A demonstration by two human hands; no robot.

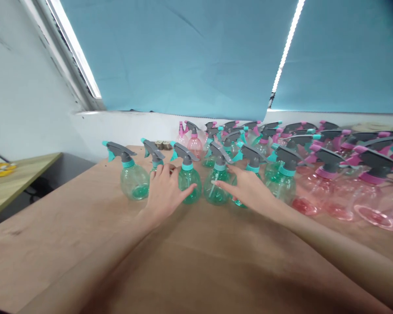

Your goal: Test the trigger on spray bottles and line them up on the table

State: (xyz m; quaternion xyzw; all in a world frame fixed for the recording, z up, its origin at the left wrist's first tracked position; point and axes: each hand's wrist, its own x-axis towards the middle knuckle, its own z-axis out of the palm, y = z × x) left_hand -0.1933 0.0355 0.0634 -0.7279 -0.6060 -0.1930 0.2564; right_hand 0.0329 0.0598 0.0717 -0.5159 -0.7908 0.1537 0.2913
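Observation:
Along the table stands a row of round, clear green spray bottles with teal collars and grey trigger heads. My left hand [165, 187] is closed about one green spray bottle [190, 179], thumb across its front and fingers curling behind. Just right of it, my right hand [249, 185] holds another green spray bottle [214, 192] the same way, thumb in front. Both bottles are upright on the table. My left hand partly hides a green bottle [155, 163] behind it; a further green bottle [253, 168] is partly covered by my right hand. The fingertips are hidden.
A green bottle [134, 181] stands at the row's left end. Many pink spray bottles [327, 187] crowd the right of the wooden table [196, 257], with more bottles behind. Small dark blocks [163, 145] lie near the wall. A yellow object [0, 170] rests on another table at left.

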